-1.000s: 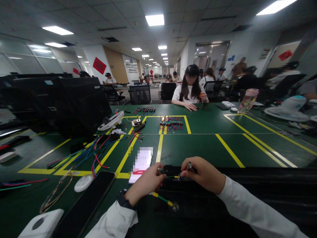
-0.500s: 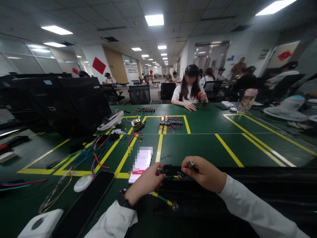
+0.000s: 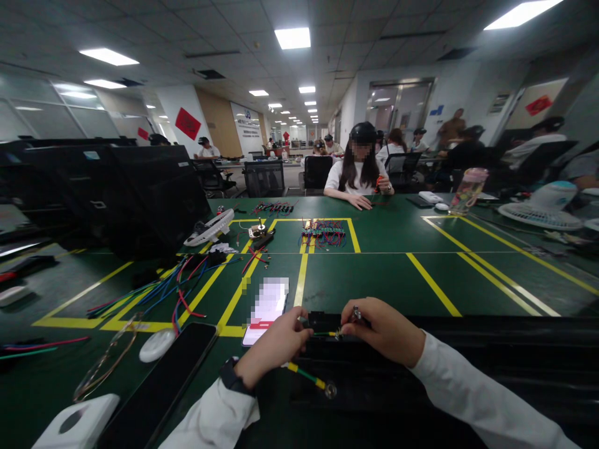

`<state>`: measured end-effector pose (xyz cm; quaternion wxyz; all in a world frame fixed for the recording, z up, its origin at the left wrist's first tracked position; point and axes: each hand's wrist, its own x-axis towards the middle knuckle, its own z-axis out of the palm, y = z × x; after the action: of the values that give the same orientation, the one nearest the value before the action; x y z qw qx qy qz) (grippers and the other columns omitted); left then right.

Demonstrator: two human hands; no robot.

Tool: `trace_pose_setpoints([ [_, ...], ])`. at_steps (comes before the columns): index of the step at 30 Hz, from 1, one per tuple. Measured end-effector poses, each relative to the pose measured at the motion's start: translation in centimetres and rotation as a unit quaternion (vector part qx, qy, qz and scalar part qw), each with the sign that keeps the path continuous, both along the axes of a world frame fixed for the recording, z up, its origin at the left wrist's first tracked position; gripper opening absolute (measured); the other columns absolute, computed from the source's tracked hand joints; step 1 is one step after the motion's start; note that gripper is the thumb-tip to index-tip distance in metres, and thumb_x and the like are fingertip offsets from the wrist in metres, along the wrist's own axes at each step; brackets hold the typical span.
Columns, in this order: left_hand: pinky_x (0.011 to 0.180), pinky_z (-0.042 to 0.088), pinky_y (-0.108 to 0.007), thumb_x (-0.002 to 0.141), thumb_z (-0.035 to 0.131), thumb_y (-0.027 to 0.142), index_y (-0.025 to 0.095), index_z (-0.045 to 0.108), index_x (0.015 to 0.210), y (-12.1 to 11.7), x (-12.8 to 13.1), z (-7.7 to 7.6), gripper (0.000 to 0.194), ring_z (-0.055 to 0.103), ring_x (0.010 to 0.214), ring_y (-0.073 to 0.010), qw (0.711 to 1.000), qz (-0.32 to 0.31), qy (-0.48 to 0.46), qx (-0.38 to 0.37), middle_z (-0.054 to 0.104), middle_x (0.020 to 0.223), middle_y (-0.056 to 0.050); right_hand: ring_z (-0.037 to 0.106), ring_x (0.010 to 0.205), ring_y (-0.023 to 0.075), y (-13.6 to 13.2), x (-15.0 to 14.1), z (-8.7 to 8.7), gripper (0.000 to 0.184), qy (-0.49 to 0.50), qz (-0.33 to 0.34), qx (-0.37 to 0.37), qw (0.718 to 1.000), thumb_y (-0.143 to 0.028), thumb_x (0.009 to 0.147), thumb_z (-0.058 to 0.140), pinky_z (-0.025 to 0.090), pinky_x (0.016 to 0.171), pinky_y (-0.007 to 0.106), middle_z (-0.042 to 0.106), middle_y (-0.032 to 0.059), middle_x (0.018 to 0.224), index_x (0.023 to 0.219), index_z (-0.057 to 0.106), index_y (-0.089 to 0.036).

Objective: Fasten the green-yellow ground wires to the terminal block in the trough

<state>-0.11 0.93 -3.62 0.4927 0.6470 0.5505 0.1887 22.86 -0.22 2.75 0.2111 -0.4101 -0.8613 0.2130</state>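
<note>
A wide green counter (image 3: 384, 274) marked with yellow lines carries everything. At its near edge lies a long black case (image 3: 468, 362). Above the case, the left hand (image 3: 276, 346) pinches a green-and-yellow wire (image 3: 306, 374), whose ring terminal hangs toward 5 o'clock. The right hand (image 3: 386, 330) is closed on a small metal tool (image 3: 356, 312), touching the wire's end beside a small black block (image 3: 322, 321). A phone (image 3: 266, 308) lies at 11 o'clock of the left hand.
</note>
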Motion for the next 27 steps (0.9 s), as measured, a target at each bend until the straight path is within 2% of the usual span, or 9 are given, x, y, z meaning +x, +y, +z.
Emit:
trace_pose_setpoints([
  [8,0.042,0.035,-0.02,0.076,0.049,0.03,0.018,0.047,0.106,-0.1,0.0,0.7,0.031,0.054,0.051,-0.0133,0.999,-0.005,0.019,0.027,0.056,0.063,0.002,0.055,0.07,0.0141,-0.1,-0.1,-0.3,0.017,-0.005,-0.003,0.026,1.0,-0.037,0.08,0.058,0.035,0.067,0.026,0.063,-0.0008,0.073,0.079,0.06,-0.02],
  [16,0.045,0.038,-0.022,0.076,0.05,0.029,0.019,0.048,0.106,-0.3,-0.1,1.2,0.031,0.057,0.054,-0.0152,0.998,-0.012,0.029,0.059,0.058,0.062,0.002,0.053,0.065,0.0131,-0.4,0.2,0.3,0.015,0.049,-0.035,0.025,0.998,-0.029,0.087,0.047,0.036,0.061,0.024,0.059,0.0007,0.069,0.08,0.054,-0.018],
  [27,0.045,0.038,-0.021,0.076,0.051,0.029,0.019,0.048,0.108,-0.2,-0.1,1.3,0.033,0.058,0.054,-0.0152,0.996,-0.009,0.044,0.075,0.061,0.063,0.001,0.054,0.07,0.0144,-0.5,0.4,0.4,0.011,0.008,0.01,0.031,0.999,-0.026,0.086,0.048,0.034,0.066,0.027,0.062,-0.0001,0.074,0.081,0.055,-0.02],
])
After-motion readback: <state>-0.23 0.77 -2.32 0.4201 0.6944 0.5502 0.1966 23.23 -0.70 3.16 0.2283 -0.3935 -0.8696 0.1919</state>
